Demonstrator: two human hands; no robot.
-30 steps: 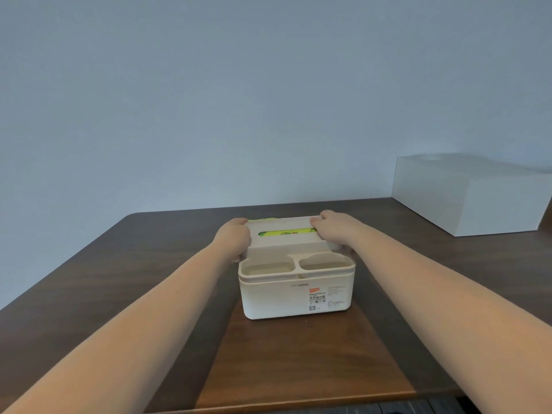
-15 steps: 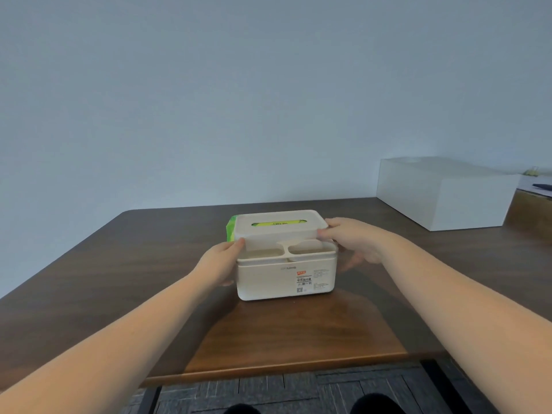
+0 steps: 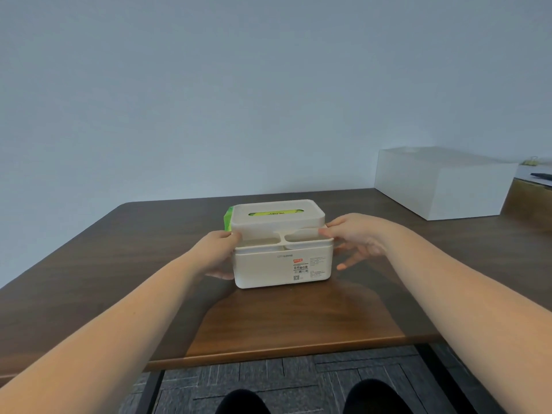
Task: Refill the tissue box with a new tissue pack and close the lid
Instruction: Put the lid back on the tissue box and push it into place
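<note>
A: Where is the tissue box [image 3: 282, 265]?

B: At the frame's centre, standing on the brown table [image 3: 119, 264]. Its lid [image 3: 277, 218] lies on top, and green from the tissue pack [image 3: 228, 218] pokes out at the lid's left end and shows through the slot.

A: And the hands?

B: The left hand [image 3: 218, 252] cups the box's left side, fingers curled against it. The right hand [image 3: 355, 239] touches the right edge with its fingertips, the other fingers spread loose.

A: How will it handle?

B: Probably light, stiff plastic that is smooth enough to slide. The pack looks soft and squashable. I'd tuck the green corner in, then press the lid at both ends.
</note>
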